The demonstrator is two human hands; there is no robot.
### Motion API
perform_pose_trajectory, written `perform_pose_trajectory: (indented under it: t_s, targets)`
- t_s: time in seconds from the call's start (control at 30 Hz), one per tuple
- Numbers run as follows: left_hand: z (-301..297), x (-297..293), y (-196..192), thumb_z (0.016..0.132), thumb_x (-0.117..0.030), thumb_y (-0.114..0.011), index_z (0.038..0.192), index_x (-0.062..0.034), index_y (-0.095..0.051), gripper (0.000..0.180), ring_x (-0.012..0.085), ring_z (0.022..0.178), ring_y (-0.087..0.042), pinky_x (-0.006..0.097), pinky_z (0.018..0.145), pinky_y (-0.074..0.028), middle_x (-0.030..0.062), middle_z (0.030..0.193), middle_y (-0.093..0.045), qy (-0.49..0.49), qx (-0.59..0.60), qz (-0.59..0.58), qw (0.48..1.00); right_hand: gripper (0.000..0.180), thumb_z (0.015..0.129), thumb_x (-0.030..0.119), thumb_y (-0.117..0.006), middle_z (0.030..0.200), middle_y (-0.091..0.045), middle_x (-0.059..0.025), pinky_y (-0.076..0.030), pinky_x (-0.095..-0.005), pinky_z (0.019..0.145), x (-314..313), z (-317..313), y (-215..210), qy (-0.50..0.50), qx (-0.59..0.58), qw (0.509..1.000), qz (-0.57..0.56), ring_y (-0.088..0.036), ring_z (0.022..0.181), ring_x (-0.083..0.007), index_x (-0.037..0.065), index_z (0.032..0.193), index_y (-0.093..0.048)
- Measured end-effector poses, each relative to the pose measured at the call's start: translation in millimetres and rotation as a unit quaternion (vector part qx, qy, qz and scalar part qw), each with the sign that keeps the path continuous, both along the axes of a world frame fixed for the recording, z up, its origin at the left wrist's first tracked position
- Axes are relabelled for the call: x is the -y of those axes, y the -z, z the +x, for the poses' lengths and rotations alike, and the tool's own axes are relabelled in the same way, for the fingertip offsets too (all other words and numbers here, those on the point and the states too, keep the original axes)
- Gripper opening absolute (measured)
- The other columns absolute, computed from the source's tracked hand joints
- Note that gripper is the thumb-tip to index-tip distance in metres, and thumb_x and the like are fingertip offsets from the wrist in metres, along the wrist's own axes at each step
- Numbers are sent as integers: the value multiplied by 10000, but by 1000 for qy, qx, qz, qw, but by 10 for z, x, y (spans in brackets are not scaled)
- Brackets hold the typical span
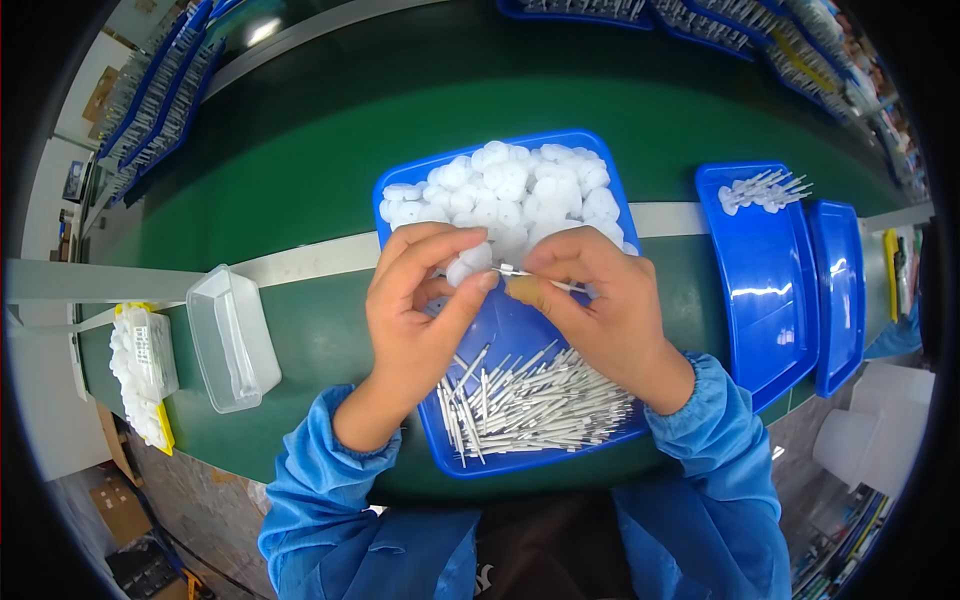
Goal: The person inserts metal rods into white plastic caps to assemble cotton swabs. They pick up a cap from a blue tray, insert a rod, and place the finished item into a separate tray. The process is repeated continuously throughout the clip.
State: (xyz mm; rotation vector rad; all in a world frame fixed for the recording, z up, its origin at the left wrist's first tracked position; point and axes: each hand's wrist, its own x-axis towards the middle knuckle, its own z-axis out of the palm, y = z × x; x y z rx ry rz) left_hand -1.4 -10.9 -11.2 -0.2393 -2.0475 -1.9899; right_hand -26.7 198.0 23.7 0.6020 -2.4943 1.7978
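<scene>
My left hand point(425, 300) is closed around a few white translucent plastic discs point(468, 264), pinched between thumb and fingers. Closed too, my right hand point(598, 300) pinches a thin white rod with a metal tip point(518, 271). The rod's tip meets the discs between my hands; whether it has entered one cannot be made out. Both hands hover over a blue tray point(500, 325). A heap of white discs point(505, 185) fills the tray's far part, and many loose white rods point(540, 405) lie in its near part.
At right, a blue tray point(765, 290) holds several rods with discs attached point(765, 190); another blue tray point(838, 290) stands beside it. A clear plastic box point(235, 340) and a bag of white pieces point(143, 365) sit at left. Filled blue racks point(165, 95) line the far edges.
</scene>
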Motion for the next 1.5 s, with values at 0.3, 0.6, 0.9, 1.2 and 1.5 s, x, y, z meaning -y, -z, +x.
perform_pose_trajectory:
  t_s: [0.3,0.6,0.9,1.2,1.5]
  targets:
    - [54,-4,2,993,97,-774,1284,11,-731,307,199,1183,-741,263,837,-638,150,1302,-728,33,43,102,993,186,926,51,-854,1005,-840,-118,-647,-336,790,-42,-26,54,-7,-79,996,27,-834,896,-250,30,1108,-821]
    - [56,-7,-17,987,90,-782,1344,4,-757,368,155,1079,-768,239,820,-636,140,1259,-785,16,69,31,997,177,883,166,-894,815,-804,-64,-539,-367,611,-54,-65,69,10,-274,947,165,-764,687,-233,91,1036,-845]
    - [29,-30,-56,982,117,-750,1345,-11,-778,386,173,1155,-756,270,869,-670,148,1331,-777,7,38,17,999,136,906,125,-871,736,-766,-85,-563,-365,590,-58,-29,133,12,-139,985,104,-733,608,-233,60,1020,-836]
    - [37,-4,-33,971,127,-747,1343,-18,-783,401,179,1131,-770,285,883,-678,149,1329,-780,18,57,-11,998,120,937,122,-860,701,-742,-99,-546,-347,533,-23,55,57,19,-13,998,57,-717,551,-218,45,1025,-830]
    - [71,-4,-65,1037,63,-726,1372,47,-739,336,181,1115,-772,283,901,-663,163,1369,-767,14,42,-70,997,127,908,104,-873,701,-734,-111,-545,-362,528,-15,95,66,15,-104,989,109,-721,568,-249,49,1012,-824]
